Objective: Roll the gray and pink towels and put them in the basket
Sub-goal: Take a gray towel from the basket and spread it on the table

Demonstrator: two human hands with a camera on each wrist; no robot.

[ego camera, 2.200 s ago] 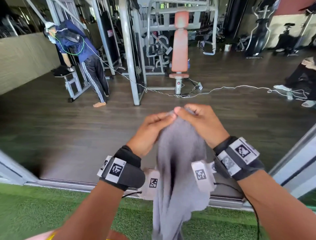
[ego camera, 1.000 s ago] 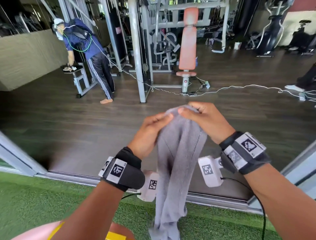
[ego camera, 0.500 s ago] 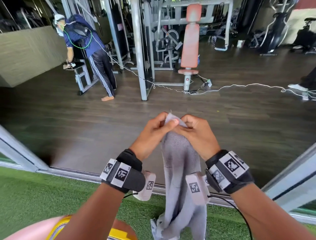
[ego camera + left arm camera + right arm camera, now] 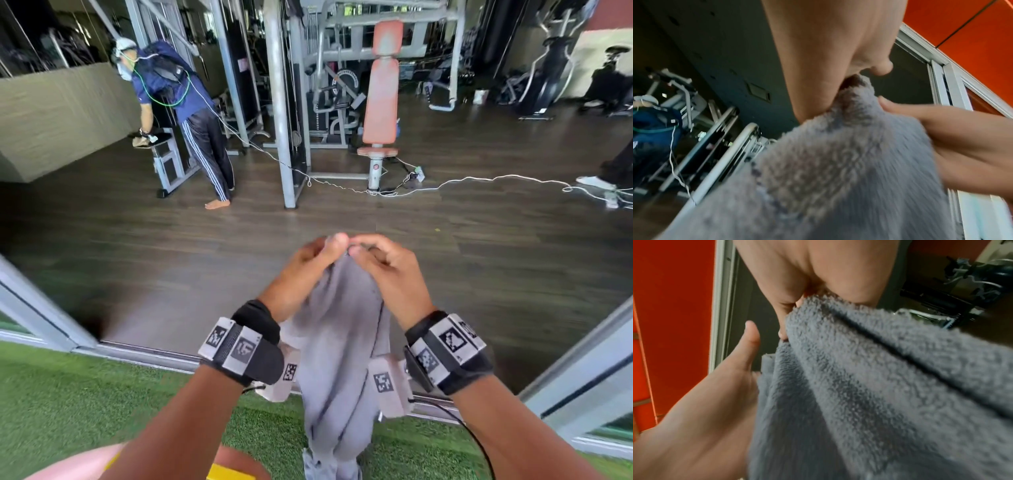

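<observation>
Both hands are raised in front of the person and meet at the top edge of the gray towel (image 4: 342, 346), which hangs straight down between the forearms, its lower end reaching the green turf (image 4: 61, 404) at the bottom edge of the head view. The left hand (image 4: 301, 274) pinches the top of the towel: its fingers (image 4: 334, 241) are bunched together at the cloth, and the left wrist view shows the pile drawn up into the crease of that hand. The right hand (image 4: 387, 277) grips the same top edge just beside the left, its fingers (image 4: 368, 241) curled over the towel; in the right wrist view the cloth is tucked under them. The fingertips of the two hands touch or nearly touch; the blur does not let me tell which. Each wrist wears a black band (image 4: 251, 353) with square markers. Beyond the hands lies a dark wooden floor (image 4: 171, 267) with a white cable (image 4: 479, 180) trailing across it. Farther back stands a gym machine (image 4: 380, 85) with an orange padded seat, and to the left a person (image 4: 178, 106) in a blue shirt bends over a small bench (image 4: 164, 150).
</observation>
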